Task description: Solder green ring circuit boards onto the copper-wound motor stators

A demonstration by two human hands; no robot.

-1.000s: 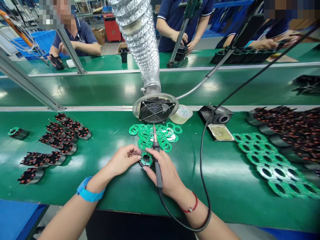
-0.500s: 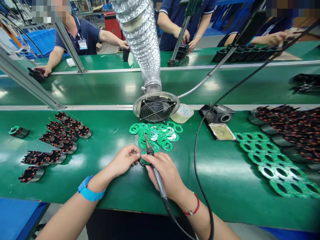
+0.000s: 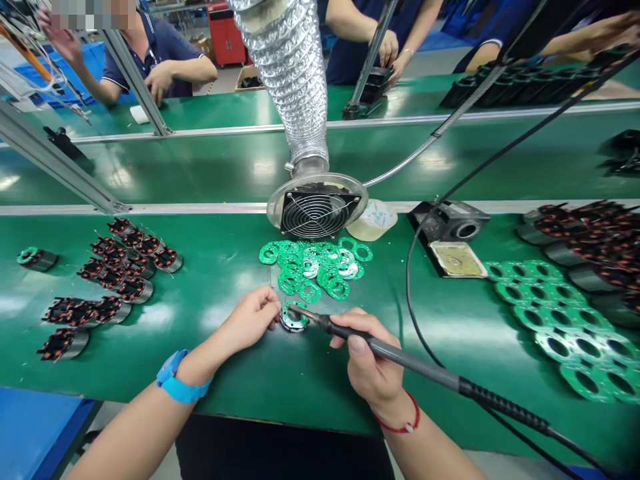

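My right hand (image 3: pixel 375 360) is closed around the handle of a soldering iron (image 3: pixel 415 360). The iron points left, its tip over the top edge of a ring-shaped green circuit board (image 3: pixel 291 316). This board lies on a round dark part, seemingly a motor stator, standing on the bench just ahead of me. Pinched together, the fingers of my left hand (image 3: pixel 255 320) hold the part at its left side; their tips are partly hidden. Just beyond lies a loose pile of green ring boards (image 3: pixel 320 267).
A fan-fronted fume extractor (image 3: pixel 320 213) hangs over the pile. Behind it sits a tape roll (image 3: pixel 373 221). Wound stators (image 3: pixel 115 257) stand at left, more (image 3: pixel 595 247) at right beside board panels (image 3: pixel 555 300). The iron stand (image 3: pixel 450 227) has a sponge tray (image 3: pixel 457 259). Co-workers sit opposite.
My right hand has moved right, away from the part, and swung the soldering iron from pointing forward to pointing left, its tip now at the board. My left hand stays beside the part.
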